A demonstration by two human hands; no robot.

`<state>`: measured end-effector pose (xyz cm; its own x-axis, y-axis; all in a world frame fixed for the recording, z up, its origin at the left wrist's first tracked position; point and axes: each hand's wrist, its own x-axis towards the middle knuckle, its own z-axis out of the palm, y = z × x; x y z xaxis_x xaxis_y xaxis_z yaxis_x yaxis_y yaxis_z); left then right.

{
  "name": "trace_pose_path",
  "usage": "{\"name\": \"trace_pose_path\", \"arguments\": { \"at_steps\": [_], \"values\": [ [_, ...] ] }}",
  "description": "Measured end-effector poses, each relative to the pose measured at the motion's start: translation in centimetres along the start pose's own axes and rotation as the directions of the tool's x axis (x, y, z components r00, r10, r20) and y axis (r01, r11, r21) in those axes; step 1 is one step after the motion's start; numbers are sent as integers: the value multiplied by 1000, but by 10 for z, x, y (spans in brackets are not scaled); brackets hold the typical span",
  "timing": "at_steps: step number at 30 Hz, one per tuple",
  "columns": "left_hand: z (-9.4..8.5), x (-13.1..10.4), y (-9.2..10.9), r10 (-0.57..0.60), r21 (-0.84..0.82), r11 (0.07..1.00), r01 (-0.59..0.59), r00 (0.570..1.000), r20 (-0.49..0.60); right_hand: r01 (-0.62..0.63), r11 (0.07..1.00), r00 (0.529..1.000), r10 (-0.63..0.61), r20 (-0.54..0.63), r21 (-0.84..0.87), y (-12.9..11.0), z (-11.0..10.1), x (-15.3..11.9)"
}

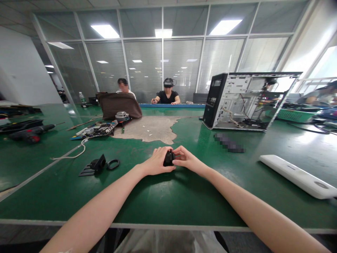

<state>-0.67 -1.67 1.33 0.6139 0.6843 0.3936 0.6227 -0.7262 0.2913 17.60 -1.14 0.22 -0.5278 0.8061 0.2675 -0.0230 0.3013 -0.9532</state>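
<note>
Between my two hands is a small black part [167,160], roughly round, its exact kind hidden by my fingers. My left hand [158,161] wraps around it from the left, thumb in front and fingers behind. From the right, my right hand [189,161] pinches its edge with thumb and fingertips. Both hands are low over the green table [147,203]. Left of them lie a black ring [113,164] and a black bracket-like part [96,165] with a slotted flat base.
An open computer case [237,102] stands at the back right, a white oblong device [297,175] nearer. At left are a circuit board [96,130], a white cable [83,149] and a power drill [33,133]. A brown cloth-covered object [118,105] stands behind. Two people sit across.
</note>
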Motion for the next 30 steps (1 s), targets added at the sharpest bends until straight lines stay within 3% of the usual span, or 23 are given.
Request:
{"name": "trace_pose_path", "arguments": {
  "at_steps": [9, 17, 22, 30],
  "values": [
    [-1, 0, 1, -12, -11, 1000, 12, 1000, 6, -69, 997, 991, 64, -117, -40, 5, 1, 4],
    [-1, 0, 1, -10, -18, 1000, 10, 1000, 2, 6, 1000, 1000, -6, 14, -3, 0, -1, 1],
    [-1, 0, 1, -1, -26, 1000, 1, 1000, 3, 5, 999, 998, -7, -59, -40, -2, 2, 1],
    [-2, 0, 1, -12, -31, 999, 13, 1000, 12, -78, 996, 995, 74, -74, -50, -1, 2, 2]
  ]
}}
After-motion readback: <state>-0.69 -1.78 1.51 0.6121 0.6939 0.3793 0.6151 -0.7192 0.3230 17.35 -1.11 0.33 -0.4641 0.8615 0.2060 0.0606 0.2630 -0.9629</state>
